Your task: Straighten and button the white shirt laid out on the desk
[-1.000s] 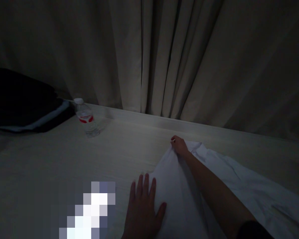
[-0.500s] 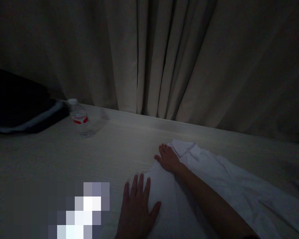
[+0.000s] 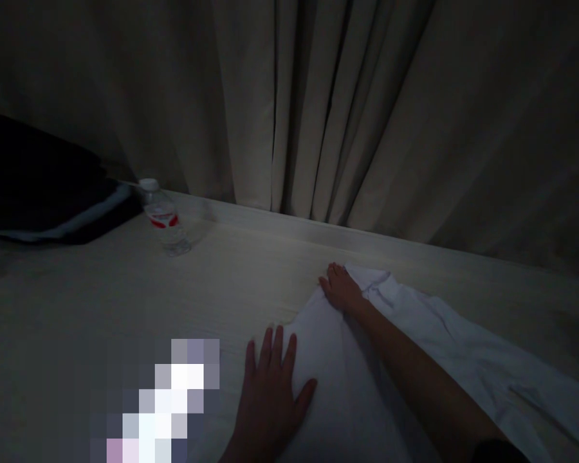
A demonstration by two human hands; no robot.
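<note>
A white shirt (image 3: 434, 341) with a collar lies spread over the pale surface, its far end at centre right. My left hand (image 3: 273, 386) rests flat on the near left edge of the cloth, fingers spread and thumb out to the right. Farther off, my right hand (image 3: 341, 288) presses on the shirt beside the collar (image 3: 369, 276), with its fingers pointing away and their tips partly hidden at the cloth's edge. The right forearm crosses over the shirt. Neither hand is seen gripping the fabric.
A clear plastic bottle (image 3: 168, 222) with a white cap and red label stands at the left back. Left of it lies a dark pile of cloth (image 3: 43, 186) with a light stripe. Curtains (image 3: 251, 103) hang behind the ledge. A pixelated patch covers the lower left.
My right hand has slid slightly right along the shirt near the collar. My left hand stays flat on the cloth. The whole view has shifted a little.
</note>
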